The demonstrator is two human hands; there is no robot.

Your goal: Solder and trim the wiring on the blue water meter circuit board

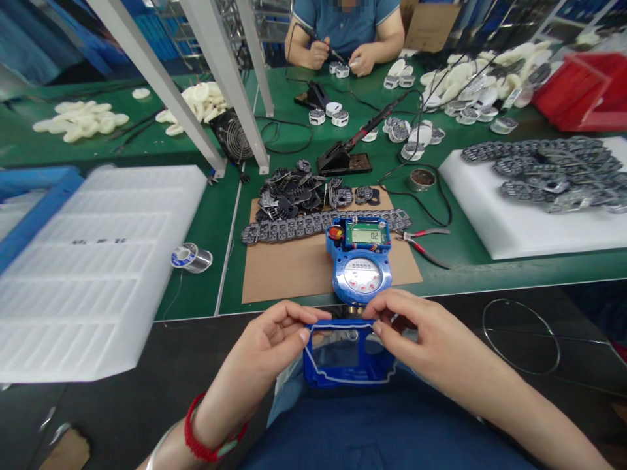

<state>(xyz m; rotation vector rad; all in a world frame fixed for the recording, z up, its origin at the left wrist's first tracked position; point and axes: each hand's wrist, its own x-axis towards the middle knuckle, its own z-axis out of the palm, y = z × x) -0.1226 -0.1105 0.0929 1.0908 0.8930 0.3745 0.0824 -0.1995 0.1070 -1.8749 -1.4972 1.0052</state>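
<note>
My left hand and my right hand both pinch the upper edge of a blue plastic cover with a clear window and a white seal line, held over my lap. Just beyond it, a blue meter body with a small green display and a white dial lies on a brown cardboard sheet at the table's front edge. A red band circles my left wrist.
Rows of small circuit boards lie behind the meter. Red pliers, a solder spool, a soldering iron in its stand, white foam sheets and a red bin stand around. A person across the table solders.
</note>
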